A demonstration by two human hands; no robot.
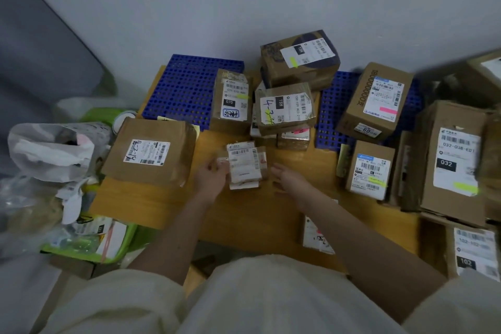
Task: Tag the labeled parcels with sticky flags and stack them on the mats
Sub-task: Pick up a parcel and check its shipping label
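Observation:
A small cardboard parcel (244,164) with a white label lies on the wooden table (249,211) in the middle. My left hand (212,176) grips its left edge. My right hand (288,180) hovers just right of it, fingers straight, holding nothing. Two blue perforated mats lie at the back: the left mat (187,84) carries the parcel marked 070 (233,100), the right mat (333,106) carries a tall box with a pink flag (376,100). Between them stands a stack of parcels (287,106), topped by a box with a green flag (299,58).
A flat labeled box (149,152) lies at the left of the table. Parcels 032 (455,160) and 102 (473,251) crowd the right side, with a smaller flagged box (370,169). A green bin and plastic bags (51,154) stand at the left. A labeled packet (317,234) lies under my right forearm.

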